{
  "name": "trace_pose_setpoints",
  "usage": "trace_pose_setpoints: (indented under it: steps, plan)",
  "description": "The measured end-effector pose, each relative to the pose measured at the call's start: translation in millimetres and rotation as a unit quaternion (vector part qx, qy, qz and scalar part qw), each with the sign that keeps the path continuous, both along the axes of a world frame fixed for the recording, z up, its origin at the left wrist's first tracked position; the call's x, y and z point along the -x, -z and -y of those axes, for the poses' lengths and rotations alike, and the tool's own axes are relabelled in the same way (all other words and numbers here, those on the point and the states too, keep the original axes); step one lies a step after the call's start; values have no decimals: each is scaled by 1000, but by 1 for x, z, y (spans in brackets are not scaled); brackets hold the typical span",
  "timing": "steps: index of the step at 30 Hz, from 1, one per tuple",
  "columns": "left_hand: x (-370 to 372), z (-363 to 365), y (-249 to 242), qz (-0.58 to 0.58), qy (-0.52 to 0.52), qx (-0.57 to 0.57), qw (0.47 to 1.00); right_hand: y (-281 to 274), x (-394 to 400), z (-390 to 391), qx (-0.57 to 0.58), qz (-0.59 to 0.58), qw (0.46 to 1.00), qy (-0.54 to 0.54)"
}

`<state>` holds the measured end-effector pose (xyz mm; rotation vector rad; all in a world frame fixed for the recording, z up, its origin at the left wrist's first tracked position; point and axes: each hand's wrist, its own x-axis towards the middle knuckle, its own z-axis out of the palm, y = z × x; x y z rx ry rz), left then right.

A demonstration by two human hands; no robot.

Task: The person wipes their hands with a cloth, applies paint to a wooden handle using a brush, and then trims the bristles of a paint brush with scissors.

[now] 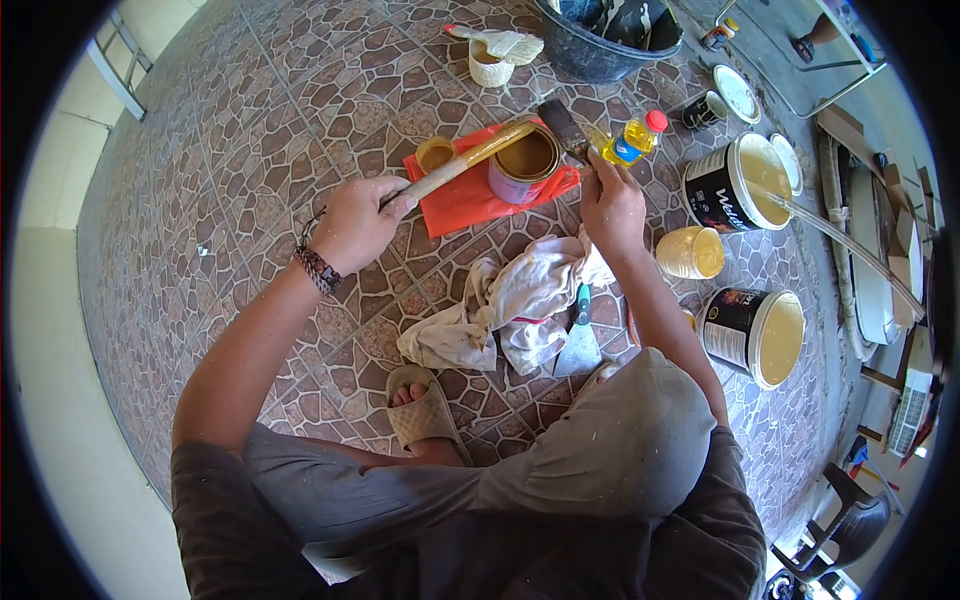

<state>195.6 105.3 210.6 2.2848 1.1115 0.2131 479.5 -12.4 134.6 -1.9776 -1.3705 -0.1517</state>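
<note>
My left hand [357, 225] grips a wooden stick [450, 172] whose far end is coated in ochre paint. The tip of the stick reaches over the rim of an open paint can [517, 188] holding brownish-yellow paint. In my right hand [612, 207] is a paintbrush [566, 130] with dark bristles, pointing away from me to the can's right; my fingers hide its handle. Under the can lies a red plastic sheet [455, 208], with a small paint-smeared cup [434, 154] by its far left edge. A bottle of yellow liquid [630, 143] stands just beyond my right hand.
Crumpled rags [520, 285] and a scraper [580, 340] lie before my feet. Rightward are a cream-stained tub [690, 252] and two paint buckets [725, 190], one with a long stick. A black basin [600, 55] and a brush on a cup [490, 70] are farther off.
</note>
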Motion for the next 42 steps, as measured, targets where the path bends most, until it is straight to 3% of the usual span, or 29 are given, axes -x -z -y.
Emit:
trace_pose_setpoints:
  steps: [5,8,10,14,20,27,35,42]
  plan:
    - [-12,4,-9,-31,-20,13,999,-17,32,7,-14,-20,998,-52]
    - [-17,6,-6,6,-35,20,999,-17,47,8,-17,-10,995,-101]
    - [-17,7,0,47,-44,1,998,-11,39,6,-20,11,995,-96]
    - [-11,9,-3,10,-44,4,999,4,15,1,4,45,998,-46]
    - [-2,9,-4,54,-83,-8,995,-2,6,2,-7,23,1000,9]
    - [-12,14,-12,46,-113,-6,993,-25,47,7,-3,26,994,-108]
    - [0,18,-14,10,-104,-52,993,2,14,5,41,33,998,-30]
    - [5,7,-6,62,-86,-1,994,-13,19,9,-59,-7,998,-37]
